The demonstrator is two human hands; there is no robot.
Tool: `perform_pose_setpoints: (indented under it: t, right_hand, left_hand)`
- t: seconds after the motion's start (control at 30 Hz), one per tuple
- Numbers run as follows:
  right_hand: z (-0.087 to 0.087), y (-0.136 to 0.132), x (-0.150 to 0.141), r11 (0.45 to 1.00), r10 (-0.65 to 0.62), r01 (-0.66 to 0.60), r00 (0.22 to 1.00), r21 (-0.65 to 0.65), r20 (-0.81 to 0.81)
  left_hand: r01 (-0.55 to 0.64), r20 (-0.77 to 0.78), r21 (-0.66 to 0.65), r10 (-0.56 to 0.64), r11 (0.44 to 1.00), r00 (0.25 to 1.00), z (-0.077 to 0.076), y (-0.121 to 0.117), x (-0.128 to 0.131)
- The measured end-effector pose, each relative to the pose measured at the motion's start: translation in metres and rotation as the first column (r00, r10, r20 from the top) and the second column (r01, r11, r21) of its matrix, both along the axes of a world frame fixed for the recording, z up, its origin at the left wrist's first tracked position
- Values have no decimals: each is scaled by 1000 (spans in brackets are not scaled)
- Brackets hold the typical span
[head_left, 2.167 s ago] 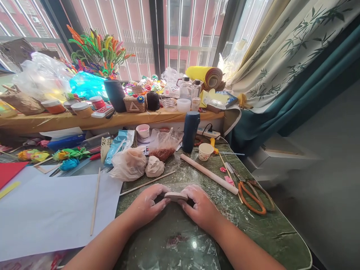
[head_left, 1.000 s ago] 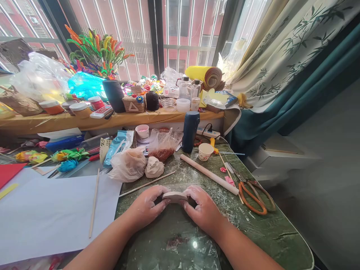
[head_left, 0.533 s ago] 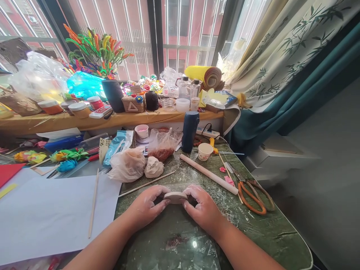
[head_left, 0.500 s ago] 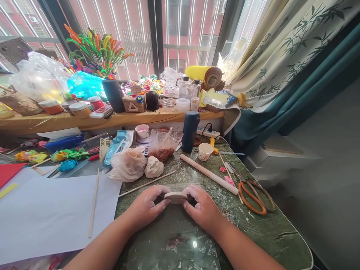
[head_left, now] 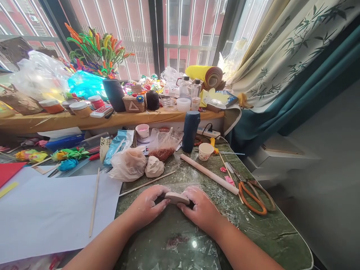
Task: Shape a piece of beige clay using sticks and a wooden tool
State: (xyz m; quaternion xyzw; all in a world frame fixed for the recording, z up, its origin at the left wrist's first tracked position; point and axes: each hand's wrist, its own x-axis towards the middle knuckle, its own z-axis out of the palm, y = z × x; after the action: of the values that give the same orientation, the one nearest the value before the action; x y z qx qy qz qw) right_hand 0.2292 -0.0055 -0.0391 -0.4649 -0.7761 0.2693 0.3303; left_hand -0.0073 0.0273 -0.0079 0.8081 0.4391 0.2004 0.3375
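Between my two hands, just above the green tabletop, is a flat, rounded piece of grey-white clay (head_left: 177, 198). My left hand (head_left: 149, 202) pinches its left edge between thumb and fingers. At the right edge, my right hand (head_left: 200, 204) grips it the same way, its thumb lying along the near side. White residue covers the fingers of both hands. Beyond them sits a lump of white clay (head_left: 154, 167) beside a crumpled plastic bag (head_left: 128, 165). A thin wooden stick (head_left: 147, 183) lies close behind my left hand.
A pale rolling pin (head_left: 209, 174) lies beyond my right hand, near a paper cup (head_left: 206, 152) and a dark blue cylinder (head_left: 191, 131). Orange-handled scissors (head_left: 253, 197) rest at the right edge. White paper (head_left: 56, 213) covers the left side, with a wooden strip (head_left: 94, 204) on it.
The clay piece has tilted, its right end now lower and nearer. My right hand has shifted its grip slightly along that edge; my left hand stays almost still.
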Motion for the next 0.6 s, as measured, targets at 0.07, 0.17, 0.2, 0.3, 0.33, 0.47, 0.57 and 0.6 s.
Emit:
perform_pose_setpoints:
  t: [0.07,0.17,0.2,0.3,0.33,0.47,0.57,0.6]
  right_hand:
    - [1,-1,0,1000,12,-11,999,20,-44]
    - [1,-2,2,999,0,4,993,32,-118]
    - [0,-2,2,999,-15,19,992,29,-124]
    - [0,-2,1,998,-57,56,995,-5,-82]
    - [0,-2,1,998,-55,55,996,-13,-66]
    - [2,-2,-1,1000,13,-13,995,-3,-100]
    - [4,-2,0,1000,12,-13,993,-9,-120]
    - [4,-2,0,1000,6,-7,992,-5,-123]
  left_hand:
    - [14,12,-5,-13,1000,1000,-1,0,0]
    - [33,22,-6,-33,999,999,-2,0,-1]
    - [31,19,-5,-31,1000,999,-3,-1,-1]
    - [10,7,-7,-10,1000,1000,-2,-1,-1]
    - [6,9,-8,-6,1000,1000,-2,-1,-1]
    - [26,28,-6,-26,1000,999,-1,-1,-1]
    - [38,29,-5,-38,999,999,-2,-1,-1]
    - [36,26,-6,-36,999,999,-2,-1,-1]
